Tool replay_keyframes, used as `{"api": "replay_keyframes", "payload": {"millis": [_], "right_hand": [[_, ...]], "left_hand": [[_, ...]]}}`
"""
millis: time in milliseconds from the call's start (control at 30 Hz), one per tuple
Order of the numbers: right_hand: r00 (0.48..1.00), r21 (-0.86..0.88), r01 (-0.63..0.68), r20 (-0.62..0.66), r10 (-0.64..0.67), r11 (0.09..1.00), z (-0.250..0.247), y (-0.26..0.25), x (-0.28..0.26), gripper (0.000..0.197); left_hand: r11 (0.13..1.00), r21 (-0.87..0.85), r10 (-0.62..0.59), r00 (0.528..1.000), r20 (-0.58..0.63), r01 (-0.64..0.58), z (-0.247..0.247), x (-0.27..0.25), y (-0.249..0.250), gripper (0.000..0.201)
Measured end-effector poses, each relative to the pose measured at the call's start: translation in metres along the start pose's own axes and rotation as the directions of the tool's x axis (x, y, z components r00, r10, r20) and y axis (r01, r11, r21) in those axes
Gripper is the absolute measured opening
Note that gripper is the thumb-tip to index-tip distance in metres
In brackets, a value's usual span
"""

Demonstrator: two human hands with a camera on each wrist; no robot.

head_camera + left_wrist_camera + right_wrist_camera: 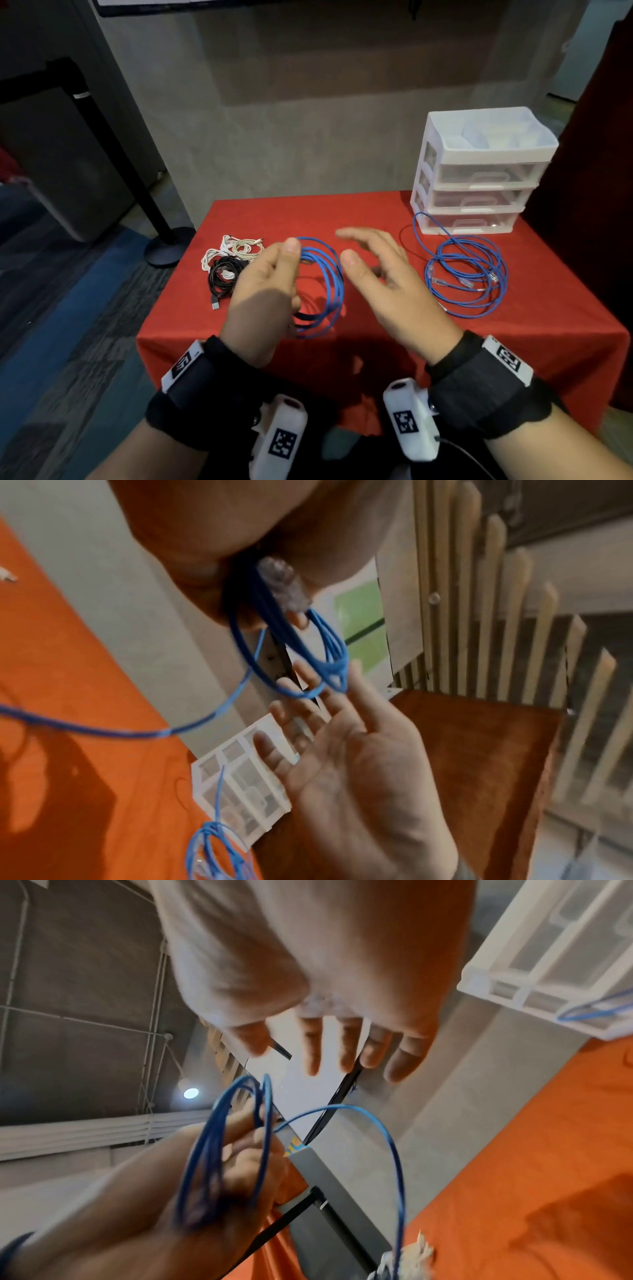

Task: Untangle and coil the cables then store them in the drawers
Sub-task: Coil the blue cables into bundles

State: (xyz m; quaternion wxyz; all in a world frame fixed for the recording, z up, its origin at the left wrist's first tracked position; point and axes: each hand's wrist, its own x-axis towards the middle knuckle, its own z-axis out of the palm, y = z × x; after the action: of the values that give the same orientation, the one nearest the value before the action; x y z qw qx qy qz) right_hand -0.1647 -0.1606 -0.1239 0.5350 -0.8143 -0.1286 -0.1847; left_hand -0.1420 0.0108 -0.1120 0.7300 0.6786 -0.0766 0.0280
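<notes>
Left hand (265, 291) grips a coiled blue network cable (323, 287) above the red-clothed tabletop (376, 212); right hand (387, 284) hovers beside it, fingers spread, holding nothing. Second blue cable (466, 274) lies loosely looped before the white plastic three-drawer unit (479, 171), white and black cables (229, 263) far left.

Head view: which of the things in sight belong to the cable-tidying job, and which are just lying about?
Part of the job:
- blue coil, held by the left hand
- right hand, open
- loose blue cable
- white cables
- black cable
- drawers

Just there:
- red tablecloth
- black post
</notes>
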Motion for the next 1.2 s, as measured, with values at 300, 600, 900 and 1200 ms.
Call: {"api": "replay_keyframes", "payload": {"millis": [300,600,900,1200], "right_hand": [[0.948,0.088,-0.099,0.312,0.067,0.991,-0.013,0.001,0.018,0.045],[0.947,0.264,-0.191,0.302,0.107,0.945,-0.008,-0.003,0.013,0.020],[0.856,0.120,-0.302,0.471,0.214,0.946,-0.040,0.066,-0.014,0.011],[0.865,0.184,-0.474,0.282,0.416,0.861,-0.031,0.071,-0.020,0.018]], "left_hand": [[0.999,-0.049,0.029,0.978,0.208,-0.020,-0.004,0.001,0.004,0.027],[0.999,0.009,-0.044,0.995,0.090,0.043,-0.006,0.007,0.001,0.037],[0.993,-0.056,0.085,0.952,-0.294,-0.106,-0.079,0.052,0.024,0.038],[0.996,0.020,0.085,0.928,-0.363,-0.083,-0.068,0.051,0.000,0.038]]}}
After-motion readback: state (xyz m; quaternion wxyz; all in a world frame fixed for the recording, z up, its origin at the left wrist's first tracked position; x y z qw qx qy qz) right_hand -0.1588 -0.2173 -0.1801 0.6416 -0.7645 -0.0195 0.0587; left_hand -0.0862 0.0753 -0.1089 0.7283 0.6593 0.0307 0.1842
